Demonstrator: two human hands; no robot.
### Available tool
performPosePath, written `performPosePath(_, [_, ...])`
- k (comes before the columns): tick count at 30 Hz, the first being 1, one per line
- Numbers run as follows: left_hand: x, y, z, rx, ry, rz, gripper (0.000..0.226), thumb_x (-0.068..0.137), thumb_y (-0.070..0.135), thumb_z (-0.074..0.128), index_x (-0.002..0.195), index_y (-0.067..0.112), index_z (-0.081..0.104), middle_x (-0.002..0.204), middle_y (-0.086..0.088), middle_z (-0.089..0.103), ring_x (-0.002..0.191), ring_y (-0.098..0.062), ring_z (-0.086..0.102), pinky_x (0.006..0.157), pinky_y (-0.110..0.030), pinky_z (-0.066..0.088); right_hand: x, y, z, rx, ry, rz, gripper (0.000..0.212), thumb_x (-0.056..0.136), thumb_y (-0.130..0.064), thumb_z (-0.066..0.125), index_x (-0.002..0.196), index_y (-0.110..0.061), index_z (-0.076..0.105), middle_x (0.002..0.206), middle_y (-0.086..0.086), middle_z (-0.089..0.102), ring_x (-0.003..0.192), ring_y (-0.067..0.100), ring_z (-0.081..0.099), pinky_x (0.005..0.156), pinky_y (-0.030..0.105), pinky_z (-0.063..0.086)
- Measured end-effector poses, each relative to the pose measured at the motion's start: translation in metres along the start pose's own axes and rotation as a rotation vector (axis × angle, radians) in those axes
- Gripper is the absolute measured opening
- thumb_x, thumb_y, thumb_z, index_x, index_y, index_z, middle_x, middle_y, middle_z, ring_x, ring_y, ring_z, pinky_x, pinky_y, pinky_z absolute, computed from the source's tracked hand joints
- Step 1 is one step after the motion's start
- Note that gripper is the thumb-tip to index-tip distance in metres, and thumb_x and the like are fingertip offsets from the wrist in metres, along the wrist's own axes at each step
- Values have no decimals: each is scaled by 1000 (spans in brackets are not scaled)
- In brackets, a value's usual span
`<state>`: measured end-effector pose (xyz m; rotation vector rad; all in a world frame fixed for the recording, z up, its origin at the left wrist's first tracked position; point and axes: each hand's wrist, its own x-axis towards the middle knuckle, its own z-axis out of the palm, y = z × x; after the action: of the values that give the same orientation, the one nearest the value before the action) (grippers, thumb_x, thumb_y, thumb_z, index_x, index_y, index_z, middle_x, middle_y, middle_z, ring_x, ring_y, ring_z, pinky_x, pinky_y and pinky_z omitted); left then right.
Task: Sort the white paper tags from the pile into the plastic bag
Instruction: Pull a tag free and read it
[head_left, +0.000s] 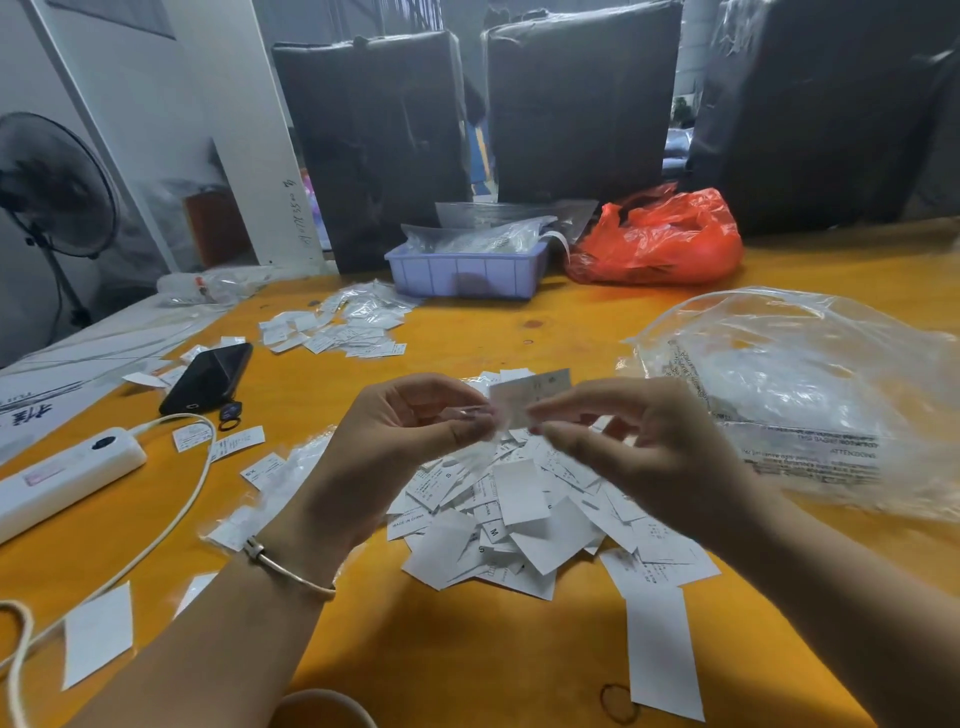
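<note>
White paper tags (498, 514): small rectangular slips, some printed with size letters and "MADE IN CHINA", heaped loose in a pile at centre frame on the orange table (571, 332), with strays scattered toward the lower left and a second, smaller scatter at upper centre. One tag (527, 397) is raised above the pile, pinched from both sides: left hand (410, 431) grips its left edge between thumb and curled fingers, right hand (639, 447) pinches the right edge the same way; some thin clear film seems to hang below the left fingers, though blur makes that uncertain. Handling, as judged: very light, thin, flexible, easily creased, inclined to slide over or cling to neighbouring slips; best taken by an edge or corner with a fingertip pinch, one slip at a time. Destination: clear plastic bag (810, 395), crumpled and lying at right of frame, just beside the pile; its mouth cannot be made out.
</note>
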<state>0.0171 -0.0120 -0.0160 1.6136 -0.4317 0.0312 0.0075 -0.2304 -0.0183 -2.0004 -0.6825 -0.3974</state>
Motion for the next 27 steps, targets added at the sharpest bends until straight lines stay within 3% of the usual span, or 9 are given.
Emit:
performPosePath(2, [-1,0,3,8,-35,16,19,63,28,83,79,19,79,89,-6,75,89,-17,70,77,-22,55,-1,-4,7,5,-73,-31,32,75,-50,67,94,-25,76,88,-14,74,75,3,67,56,22,52])
performPosePath(3, [-1,1,4,21,-56,27,19,64,28,83,79,17,79,90,-7,74,91,-18,69,78,-23,55,-1,-5,10,-7,-84,-55,36,73,-54,66,91,-25,77,85,-14,74,72,2,66,56,19,51])
performPosePath(6, [-2,1,6,35,-108,42,17,70,24,84,82,13,80,86,-6,70,86,-17,65,75,-23,53,0,-4,16,17,-44,-100,25,77,-41,67,82,-19,77,73,-10,73,64,5,65,57,14,46])
performPosePath(12, [-6,3,6,250,-99,156,16,80,22,73,88,9,78,84,-7,75,80,-25,70,71,-33,58,2,4,8,-3,-119,-72,9,83,-16,73,75,-14,75,67,-8,70,63,8,65,57,20,48])
performPosePath(15, [-7,4,6,339,-87,212,27,74,32,75,88,10,78,83,-4,76,79,-24,73,73,-35,61,2,3,2,-32,-165,-65,3,81,-18,75,78,-18,75,70,-11,70,65,3,64,58,17,48])
performPosePath(18, [-7,4,5,407,-65,259,29,71,36,75,86,12,77,80,1,76,75,-18,72,69,-27,59,2,-4,-9,-16,-33,-82,16,77,-31,71,86,-18,76,79,-8,74,69,5,67,61,28,55])
performPosePath(22, [-6,3,4,450,-28,307,26,71,34,76,87,13,78,80,4,77,75,-14,73,67,-20,57,1,-16,-23,-2,310,-275,15,83,-9,72,97,-16,71,85,-4,73,75,9,70,66,37,57])
performPosePath(27, [-6,4,4,480,-8,336,22,72,34,75,86,18,76,82,5,76,75,-10,72,66,-15,54,-4,-23,-20,-148,301,-469,18,80,3,67,94,-6,72,81,2,72,69,15,69,59,33,55])
